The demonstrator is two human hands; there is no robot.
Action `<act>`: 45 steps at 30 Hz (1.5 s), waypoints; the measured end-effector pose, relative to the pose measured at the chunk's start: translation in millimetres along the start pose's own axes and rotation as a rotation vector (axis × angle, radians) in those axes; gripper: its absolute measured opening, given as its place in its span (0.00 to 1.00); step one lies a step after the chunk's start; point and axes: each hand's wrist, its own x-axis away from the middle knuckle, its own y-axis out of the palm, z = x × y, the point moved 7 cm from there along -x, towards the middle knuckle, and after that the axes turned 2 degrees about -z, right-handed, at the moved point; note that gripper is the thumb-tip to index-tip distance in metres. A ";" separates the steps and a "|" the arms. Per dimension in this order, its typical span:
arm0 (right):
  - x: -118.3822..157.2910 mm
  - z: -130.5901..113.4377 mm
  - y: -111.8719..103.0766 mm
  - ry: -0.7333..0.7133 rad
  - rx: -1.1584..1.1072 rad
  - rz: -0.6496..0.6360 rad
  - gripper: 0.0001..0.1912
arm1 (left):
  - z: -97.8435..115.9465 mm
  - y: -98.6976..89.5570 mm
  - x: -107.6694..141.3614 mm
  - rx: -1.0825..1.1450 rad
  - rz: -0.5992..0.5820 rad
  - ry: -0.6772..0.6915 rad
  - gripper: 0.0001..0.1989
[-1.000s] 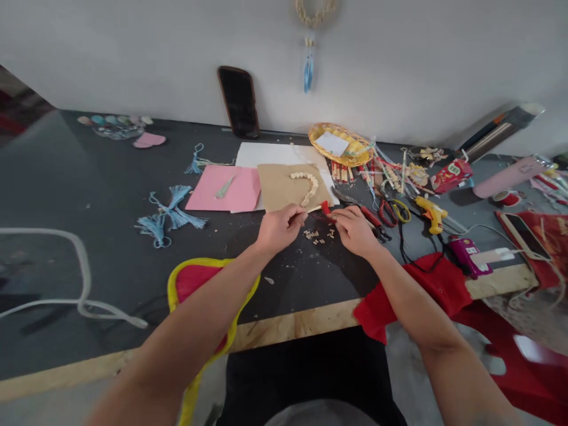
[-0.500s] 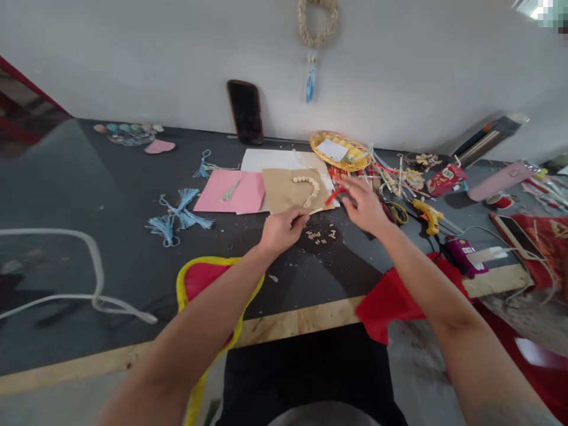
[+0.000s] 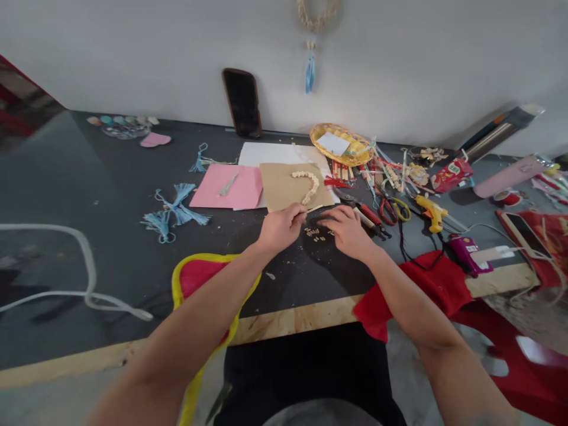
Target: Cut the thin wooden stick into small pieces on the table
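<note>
My left hand (image 3: 280,229) is closed in a pinch on a thin pale stick (image 3: 315,208), which points to the right. My right hand (image 3: 347,231) rests low over the table, fingers stretched and apart, beside small pale cut pieces (image 3: 315,234). Behind both hands, a curved strand of pale beads (image 3: 312,188) lies on brown paper (image 3: 279,183). A red tassel (image 3: 336,181) is at the paper's right edge. Pliers with red handles (image 3: 370,214) lie just beyond my right hand.
Blue tassels (image 3: 175,213) and a pink sheet (image 3: 231,183) are on the left. At the right are a wicker basket (image 3: 341,155), scissors (image 3: 393,208), a yellow glue gun (image 3: 431,213) and red cloth (image 3: 417,287). A phone (image 3: 242,103) leans on the wall.
My right hand has let go of the red tassel, leaving it by the paper, and moved nearer to me and left, down to the small pieces. My left hand still holds the stick.
</note>
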 end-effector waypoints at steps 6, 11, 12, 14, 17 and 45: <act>-4.2 -8.2 5.8 -0.018 -0.009 -0.050 0.19 | 2.0 5.4 0.0 -0.082 -0.064 0.002 0.11; 2.3 16.3 -7.6 0.060 -0.059 0.066 0.20 | 5.6 8.8 1.3 -0.123 -0.112 0.003 0.10; 4.1 23.6 -9.6 0.080 -0.065 0.091 0.21 | 6.6 10.4 1.8 -0.122 -0.130 0.003 0.10; 7.0 36.1 -11.1 0.106 -0.068 0.115 0.21 | 8.3 13.2 2.7 -0.115 -0.157 0.001 0.10; 8.6 42.9 -8.7 0.114 -0.042 0.097 0.21 | 10.0 15.4 3.5 -0.099 -0.165 0.004 0.09; 5.7 12.0 -8.0 -0.014 -0.136 0.007 0.14 | 14.0 8.1 3.4 -0.004 -0.112 0.006 0.11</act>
